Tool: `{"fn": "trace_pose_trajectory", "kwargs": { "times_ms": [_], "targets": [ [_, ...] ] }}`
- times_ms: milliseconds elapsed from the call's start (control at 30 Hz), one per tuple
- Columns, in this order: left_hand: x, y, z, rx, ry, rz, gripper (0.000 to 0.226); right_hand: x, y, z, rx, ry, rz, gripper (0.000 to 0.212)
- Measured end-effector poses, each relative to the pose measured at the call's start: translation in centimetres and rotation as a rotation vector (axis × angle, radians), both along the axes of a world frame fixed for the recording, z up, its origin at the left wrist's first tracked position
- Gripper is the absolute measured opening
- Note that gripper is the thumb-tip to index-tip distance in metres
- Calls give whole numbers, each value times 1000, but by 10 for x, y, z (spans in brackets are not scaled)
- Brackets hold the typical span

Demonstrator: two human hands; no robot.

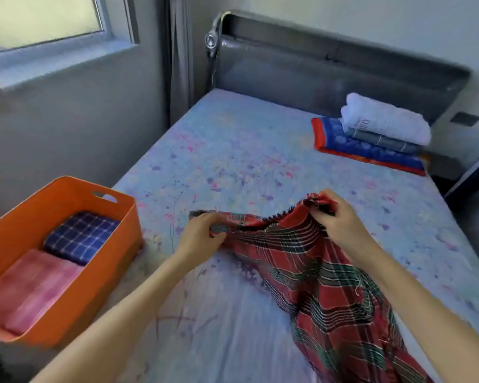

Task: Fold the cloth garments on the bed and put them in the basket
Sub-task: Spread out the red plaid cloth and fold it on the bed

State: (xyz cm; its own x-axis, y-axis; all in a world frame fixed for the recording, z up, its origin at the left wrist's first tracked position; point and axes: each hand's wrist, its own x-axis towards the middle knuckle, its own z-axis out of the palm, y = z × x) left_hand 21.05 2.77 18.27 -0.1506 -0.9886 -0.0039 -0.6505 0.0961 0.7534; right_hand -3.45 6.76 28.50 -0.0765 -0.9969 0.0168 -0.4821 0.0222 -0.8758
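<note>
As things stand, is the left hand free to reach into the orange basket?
Probably not yet: the left hand grips the red plaid cloth along with the right hand. The basket sits open beside it, path unobstructed.

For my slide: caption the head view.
Both hands, left hand and right hand, grip a red plaid cloth beside the orange basket.

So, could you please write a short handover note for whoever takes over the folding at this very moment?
Left hand and right hand each grip the top edge of the red plaid cloth, which hangs unfolded onto the bed.
Done: a blue checked cloth and a pink cloth lie folded in the orange basket.
Left: fold the plaid and put it in the basket. A folded stack sits by the headboard.
</note>
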Motion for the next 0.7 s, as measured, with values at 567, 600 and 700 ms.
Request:
{"fn": "trace_pose_trajectory", "kwargs": {
  "times_ms": [567, 600, 700],
  "targets": [
    [-164, -52, 136, -29, 209, -542, 22, -105, -28, 208, -532, -7, -322, 25],
    [-169, -52, 138, -22, 224, -553, 28, -113, -29, 216, -548, -33, -345, 24],
    [-190, -52, 144, 54, 340, -561, 42, -138, -35, 239, -590, -71, -365, 24]
  ]
}}
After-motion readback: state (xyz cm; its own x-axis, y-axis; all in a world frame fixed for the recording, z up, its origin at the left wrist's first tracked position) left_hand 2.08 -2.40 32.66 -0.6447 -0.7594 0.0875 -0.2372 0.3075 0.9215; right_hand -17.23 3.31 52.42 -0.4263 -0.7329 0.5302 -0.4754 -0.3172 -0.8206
